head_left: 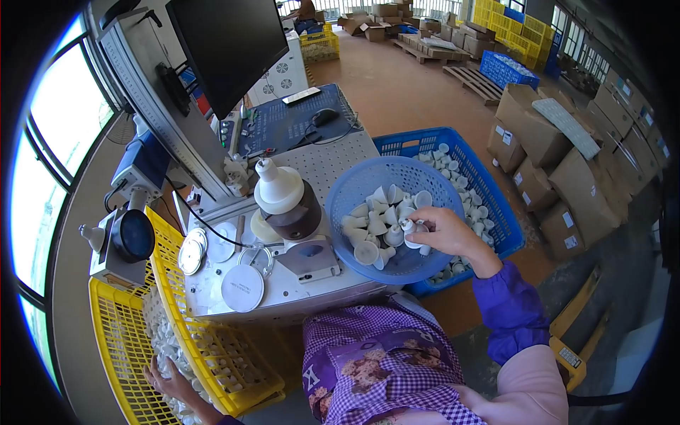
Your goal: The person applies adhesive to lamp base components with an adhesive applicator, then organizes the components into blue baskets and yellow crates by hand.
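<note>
My right hand (445,231) reaches into a round blue plastic basket (340,205), its fingers closed around a white bulb housing (409,228). Several similar cone-shaped white housings (377,224) lie loose in that basket. At the lower left, my left hand (173,386) is over a yellow crate (117,340), fingers apart, touching or just above the white pieces (164,340) inside. Between the hands, a larger white housing (276,188) stands upright on a dark round holder (297,216) on the workbench.
A blue crate (506,212) of white housings stands behind the round basket. A marking-type machine with a lens (134,236), a monitor (230,49), a mouse (325,117) and round metal discs (243,288) occupy the bench. Cardboard boxes (531,127) are stacked at right.
</note>
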`<state>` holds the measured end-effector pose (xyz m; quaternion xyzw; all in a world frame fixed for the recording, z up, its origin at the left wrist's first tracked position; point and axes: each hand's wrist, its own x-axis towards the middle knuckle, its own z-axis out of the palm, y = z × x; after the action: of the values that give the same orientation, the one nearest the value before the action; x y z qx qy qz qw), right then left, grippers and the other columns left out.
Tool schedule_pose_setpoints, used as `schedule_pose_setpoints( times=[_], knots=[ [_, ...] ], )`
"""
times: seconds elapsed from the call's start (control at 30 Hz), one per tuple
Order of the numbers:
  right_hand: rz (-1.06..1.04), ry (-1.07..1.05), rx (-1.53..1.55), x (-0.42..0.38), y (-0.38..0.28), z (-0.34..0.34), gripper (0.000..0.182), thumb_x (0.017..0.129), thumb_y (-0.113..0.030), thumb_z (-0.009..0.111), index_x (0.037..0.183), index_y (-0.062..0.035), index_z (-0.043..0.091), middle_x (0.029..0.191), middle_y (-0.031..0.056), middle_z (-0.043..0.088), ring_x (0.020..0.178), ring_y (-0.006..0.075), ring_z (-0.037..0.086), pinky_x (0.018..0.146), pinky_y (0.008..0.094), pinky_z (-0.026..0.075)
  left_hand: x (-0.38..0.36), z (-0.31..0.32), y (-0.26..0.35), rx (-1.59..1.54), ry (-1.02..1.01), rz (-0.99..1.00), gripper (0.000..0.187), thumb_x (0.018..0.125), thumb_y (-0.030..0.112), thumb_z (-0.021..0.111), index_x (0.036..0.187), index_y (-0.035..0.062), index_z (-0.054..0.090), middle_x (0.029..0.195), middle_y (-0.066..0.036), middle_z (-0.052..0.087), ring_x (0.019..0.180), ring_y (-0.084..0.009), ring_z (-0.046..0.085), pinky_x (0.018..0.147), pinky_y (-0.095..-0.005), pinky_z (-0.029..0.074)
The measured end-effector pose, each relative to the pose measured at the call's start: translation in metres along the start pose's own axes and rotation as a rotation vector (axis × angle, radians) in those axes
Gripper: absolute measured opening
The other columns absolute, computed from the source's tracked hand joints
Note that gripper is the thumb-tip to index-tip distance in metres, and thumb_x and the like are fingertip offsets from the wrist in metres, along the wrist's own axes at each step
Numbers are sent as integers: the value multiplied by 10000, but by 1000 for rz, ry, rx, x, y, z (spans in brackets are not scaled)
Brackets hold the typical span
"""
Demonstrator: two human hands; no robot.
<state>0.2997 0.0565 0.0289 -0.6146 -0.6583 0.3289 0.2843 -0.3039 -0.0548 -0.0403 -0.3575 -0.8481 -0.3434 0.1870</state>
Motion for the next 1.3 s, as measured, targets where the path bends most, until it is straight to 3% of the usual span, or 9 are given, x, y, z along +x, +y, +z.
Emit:
schedule_pose_setpoints(
  times=[0.13,0.2,0.47,0.73,0.8,0.87,1.0,1.17,1.3],
  knots=[
    [-58,49,235,0,4,14,313,805,-167,681,1028,46,625,839,57,633,750,112,568,657,279,464,-29,6,97,-432,-39,170,242,833,123,651,1056,30,636,1277,-139,475,1186,-271,415,994,-409,333],
    [-115,106,392,1,-3,24,248,851,-118,621,1042,40,612,890,37,627,816,96,570,719,264,465,-48,2,148,-615,-99,202,190,806,55,646,993,28,646,1233,-126,507,1164,-278,432,992,-398,325],
    [-97,176,712,-2,-11,44,183,910,-125,504,1063,-38,558,1027,55,600,974,127,545,872,283,412,-80,-19,257,-843,-257,412,184,731,33,694,911,64,683,1130,-92,543,1109,-253,417,946,-384,326],
    [-222,247,821,10,-48,45,138,896,-120,584,1011,-56,543,1029,52,601,944,128,555,830,271,445,-43,-20,361,-926,-303,555,306,741,176,729,1016,58,667,1160,-110,522,1159,-308,353,965,-415,315],
    [-277,249,848,21,-73,42,156,881,-112,611,1007,-57,538,1027,51,601,930,124,558,814,263,454,-36,-10,383,-944,-441,575,305,754,209,722,999,36,669,1164,-114,525,1176,-313,344,969,-418,324],
    [-423,260,774,32,-102,39,228,849,-147,667,1029,-43,574,980,41,612,883,108,568,770,247,474,-31,-1,390,-990,-479,567,305,756,215,721,990,26,670,1162,-116,528,1178,-308,346,969,-411,328],
    [-455,282,625,62,-144,42,235,805,-178,712,974,-42,621,969,26,617,858,106,565,756,261,474,-28,-18,375,-1222,-496,450,263,780,196,711,961,10,671,1126,-99,567,1128,-248,415,956,-371,348],
    [-658,359,251,91,-167,61,321,744,-232,753,954,-10,657,918,92,647,853,214,582,764,330,467,-41,-24,327,-1502,-556,159,215,827,114,675,1010,8,642,1068,-67,602,976,-139,520,876,-296,416],
    [-558,311,210,94,-171,64,318,750,-215,740,975,-6,658,925,113,652,880,248,585,791,345,458,-55,-23,304,-1572,-659,-12,215,858,79,645,1059,11,610,997,-41,626,851,-86,575,767,-231,465]
  ],
)
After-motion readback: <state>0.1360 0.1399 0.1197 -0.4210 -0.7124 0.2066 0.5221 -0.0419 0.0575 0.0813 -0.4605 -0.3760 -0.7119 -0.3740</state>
